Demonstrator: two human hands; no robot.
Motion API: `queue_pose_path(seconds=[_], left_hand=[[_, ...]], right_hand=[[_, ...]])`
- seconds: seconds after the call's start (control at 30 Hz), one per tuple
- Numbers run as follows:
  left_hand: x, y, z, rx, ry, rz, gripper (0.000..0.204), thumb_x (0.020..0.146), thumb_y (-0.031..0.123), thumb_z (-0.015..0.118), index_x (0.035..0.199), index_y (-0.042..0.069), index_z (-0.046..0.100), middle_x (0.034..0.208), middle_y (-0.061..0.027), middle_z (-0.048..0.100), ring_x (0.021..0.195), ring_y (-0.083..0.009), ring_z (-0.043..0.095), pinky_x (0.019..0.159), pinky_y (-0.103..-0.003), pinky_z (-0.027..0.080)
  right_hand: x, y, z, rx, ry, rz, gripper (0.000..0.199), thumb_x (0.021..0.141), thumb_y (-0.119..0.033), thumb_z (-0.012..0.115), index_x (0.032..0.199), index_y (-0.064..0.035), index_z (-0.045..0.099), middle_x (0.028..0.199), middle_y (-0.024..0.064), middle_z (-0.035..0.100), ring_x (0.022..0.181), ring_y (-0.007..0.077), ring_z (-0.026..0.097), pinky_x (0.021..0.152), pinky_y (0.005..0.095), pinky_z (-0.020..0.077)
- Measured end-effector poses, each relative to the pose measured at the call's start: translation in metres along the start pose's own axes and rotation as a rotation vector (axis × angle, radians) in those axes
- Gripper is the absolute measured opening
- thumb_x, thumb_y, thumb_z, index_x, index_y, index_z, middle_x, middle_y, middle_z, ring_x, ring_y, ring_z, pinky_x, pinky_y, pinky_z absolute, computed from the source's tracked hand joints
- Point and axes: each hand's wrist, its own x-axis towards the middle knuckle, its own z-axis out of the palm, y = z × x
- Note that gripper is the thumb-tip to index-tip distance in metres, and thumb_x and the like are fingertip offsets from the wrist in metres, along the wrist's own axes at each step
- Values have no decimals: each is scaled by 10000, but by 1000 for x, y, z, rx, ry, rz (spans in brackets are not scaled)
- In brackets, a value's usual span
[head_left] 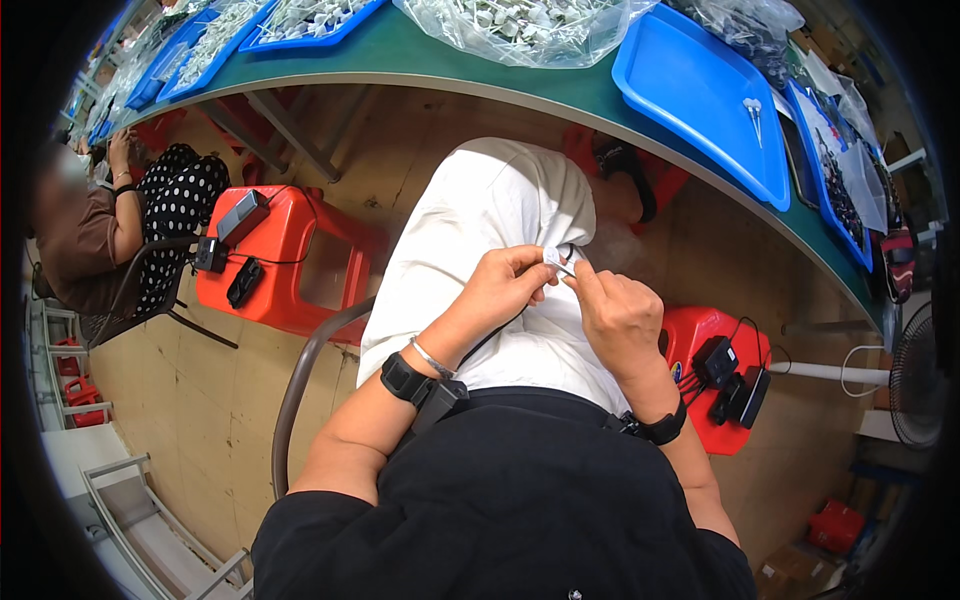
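Both hands meet over the white-trousered lap point(500, 230): left hand point(500, 285) and right hand point(615, 310) each pinch the small white plastic piece point(556, 260) between them.

A large clear plastic bag point(520, 28) lies on the green table at the top centre, bulging and crinkled, packed with small whitish parts. Just right of it, beyond the blue tray, a second clear bag point(745, 22) holds darker, greyish pieces. Further clear bags point(125, 75) with pale contents lie along the far left end of the table. At the right rim, a transparent sheet-like bag point(862, 175) lies over the edge of another blue tray, with dark pieces just beside it. At the bottom right, on the floor, stands a brown cardboard box point(790, 572), partly cut off by the dark rim. No screens or signs can be made out.
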Motion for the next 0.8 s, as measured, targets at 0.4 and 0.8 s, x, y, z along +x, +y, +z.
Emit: queue_pose_path(seconds=[0.4,0.8], left_hand=[[1,4,-2,2,49,208,213,987,92,592,1139,-2,707,895,-44,666,772,-86,616,738,-236,525],[1,5,-4,180,76,352,197,981,65,589,1134,24,705,969,-92,680,827,-149,668,772,-265,543]], right_hand=[[3,5,-4,208,38,37,220,858,-222,733,987,-50,685,594,44,534,491,209,552,466,334,432],[1,3,-9,495,-160,289,198,945,-239,660,851,-65,664,560,132,575,476,318,580,450,392,441]])
